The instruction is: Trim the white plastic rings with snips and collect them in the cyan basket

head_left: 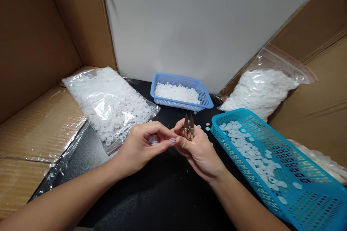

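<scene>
My left hand [146, 144] is closed around a few small white plastic pieces [154, 140], partly hidden by the fingers. Between its fingertips and those of my right hand [197, 149] sits one more small white disc-like piece [172, 139]. A pair of thread snips [189, 126] rests in my right hand, blades pointing up and apart. The two hands meet at the fingertips above the black table. How the snips' handles lie in the palm is hidden.
Ahead stands a blue basket [184, 105] of small white rings. A clear bag of white rings [108, 104] lies left, another filled bag [260, 86] right. The turquoise basket [320, 173] holds white discs; several lie loose beside it. Cardboard walls [76, 14] flank the black table [151, 198].
</scene>
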### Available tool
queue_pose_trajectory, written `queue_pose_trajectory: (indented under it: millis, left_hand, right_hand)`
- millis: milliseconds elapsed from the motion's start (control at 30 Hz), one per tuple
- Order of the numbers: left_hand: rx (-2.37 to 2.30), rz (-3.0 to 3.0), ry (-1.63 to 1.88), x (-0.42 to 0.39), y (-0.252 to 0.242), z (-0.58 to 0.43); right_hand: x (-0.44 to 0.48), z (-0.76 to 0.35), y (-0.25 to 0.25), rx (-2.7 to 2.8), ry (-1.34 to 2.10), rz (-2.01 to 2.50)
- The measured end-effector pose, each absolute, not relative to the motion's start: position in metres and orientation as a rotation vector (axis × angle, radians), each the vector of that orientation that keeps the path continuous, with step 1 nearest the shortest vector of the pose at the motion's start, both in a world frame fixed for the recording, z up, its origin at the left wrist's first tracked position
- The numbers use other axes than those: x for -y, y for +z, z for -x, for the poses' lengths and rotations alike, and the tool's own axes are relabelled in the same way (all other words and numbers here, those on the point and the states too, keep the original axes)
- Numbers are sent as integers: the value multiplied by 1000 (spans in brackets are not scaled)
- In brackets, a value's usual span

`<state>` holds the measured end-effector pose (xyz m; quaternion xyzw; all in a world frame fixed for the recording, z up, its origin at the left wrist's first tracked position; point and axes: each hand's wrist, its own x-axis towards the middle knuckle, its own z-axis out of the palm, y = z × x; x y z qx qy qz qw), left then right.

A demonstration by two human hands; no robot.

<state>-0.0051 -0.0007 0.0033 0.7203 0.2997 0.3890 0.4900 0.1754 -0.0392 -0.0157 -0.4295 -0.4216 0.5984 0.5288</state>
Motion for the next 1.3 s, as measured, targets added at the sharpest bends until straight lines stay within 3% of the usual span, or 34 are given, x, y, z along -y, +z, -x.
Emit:
queue_pose_trajectory:
  millis: [167,233,367,467,667,900,1100,1300]
  left_hand:
    - [-716,-1753,698,2,-1,1]
    - [-671,-1691,644,2,-3,-1]
    - [-797,-1337,937,-11,5,4]
    - [-828,-968,1202,-25,20,14]
    - [-865,-610,1106,-31,28,16]
    - [-917,-742,1037,-28,10,11]
    - [-868,-881,714,-13,-2,4]
    - [-761,-864,574,-3,-2,-2]
  right_hand:
    - [42,-173,-14,1555,746,1067]
    - [39,-171,-15,1640,632,1101]
    - [20,-178,-26,1614,542,1460]
    - [0,-182,-39,1694,567,1481]
    - [-29,-162,-57,1798,597,1550]
    - [-19,-171,-51,1677,808,1437]
    - [24,-184,-27,1449,937,1336]
    - [40,-177,-20,1422,745,1168]
